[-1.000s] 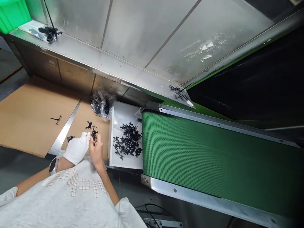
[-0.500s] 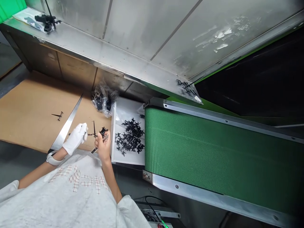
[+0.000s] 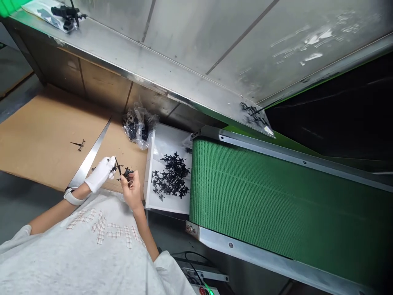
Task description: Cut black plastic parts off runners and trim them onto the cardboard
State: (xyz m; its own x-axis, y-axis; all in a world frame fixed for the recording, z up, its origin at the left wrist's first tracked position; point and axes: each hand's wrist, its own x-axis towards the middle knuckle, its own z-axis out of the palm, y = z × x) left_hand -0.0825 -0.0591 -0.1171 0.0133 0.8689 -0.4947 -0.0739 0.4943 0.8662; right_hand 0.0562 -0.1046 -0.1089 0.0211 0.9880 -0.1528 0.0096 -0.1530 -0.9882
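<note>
Cardboard (image 3: 39, 123): flat and brown; one thin black piece (image 3: 81, 144) lies on its left part;
Left hand (image 3: 102, 174): in a white glove, curled up beside small black bits (image 3: 119, 168); I cannot tell if it grips any;
Right hand (image 3: 132, 190): bare, pinching a black part (image 3: 128, 173) above the cardboard; it is near the left hand;
White tray (image 3: 149, 174): just right of the hands; it has a messy pile of black parts (image 3: 172, 176) inside;
Clear bag (image 3: 139, 127): by the tray's far left corner, with dark things in it;
Green belt (image 3: 260, 200): wide, right beside the tray
</note>
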